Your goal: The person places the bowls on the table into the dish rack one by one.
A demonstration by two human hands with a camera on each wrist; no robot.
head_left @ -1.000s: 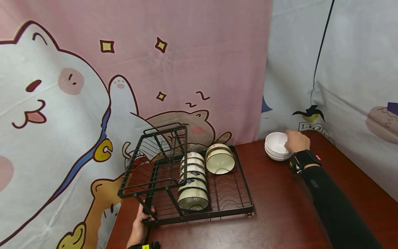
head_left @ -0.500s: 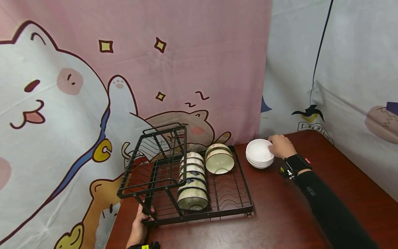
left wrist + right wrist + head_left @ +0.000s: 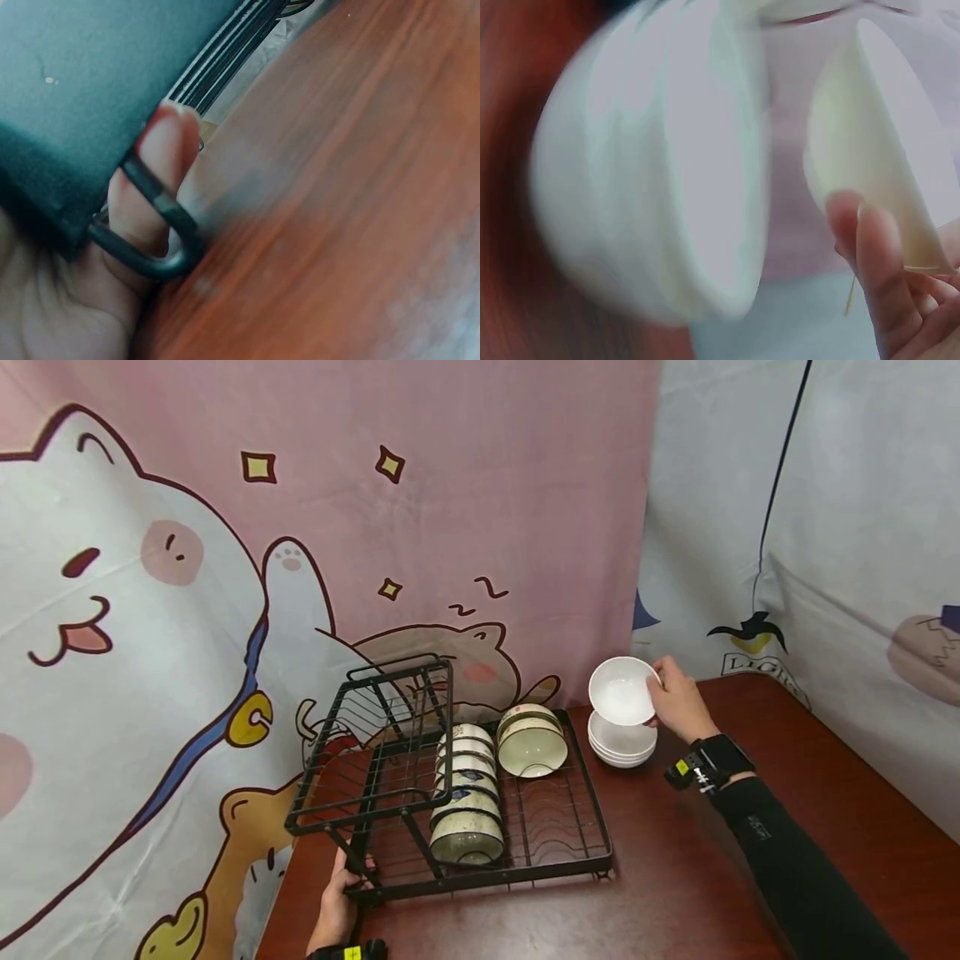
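Observation:
In the head view my right hand (image 3: 681,703) pinches the rim of a white bowl (image 3: 621,688), held tilted just above a stack of white bowls (image 3: 622,758). The right wrist view shows the fingers and thumb on the held bowl (image 3: 862,157), apart from the blurred stack (image 3: 630,172). At the front left corner of the black dish rack (image 3: 517,882), my left hand (image 3: 335,906) grips the frame. Its fingers lie against the rack's corner (image 3: 97,97) and wire loop in the left wrist view; part of the hand is hidden.
Inside the rack, a row of patterned bowls (image 3: 467,847) stands on edge, with more cream bowls (image 3: 532,752) at the back right. A raised wire tier (image 3: 367,814) covers the rack's left side. Printed curtains (image 3: 525,527) hang behind the brown table (image 3: 675,860).
The white stack has moved left toward the rack with my right hand. The top bowl is now lifted off it. My left hand has stayed at the rack's corner.

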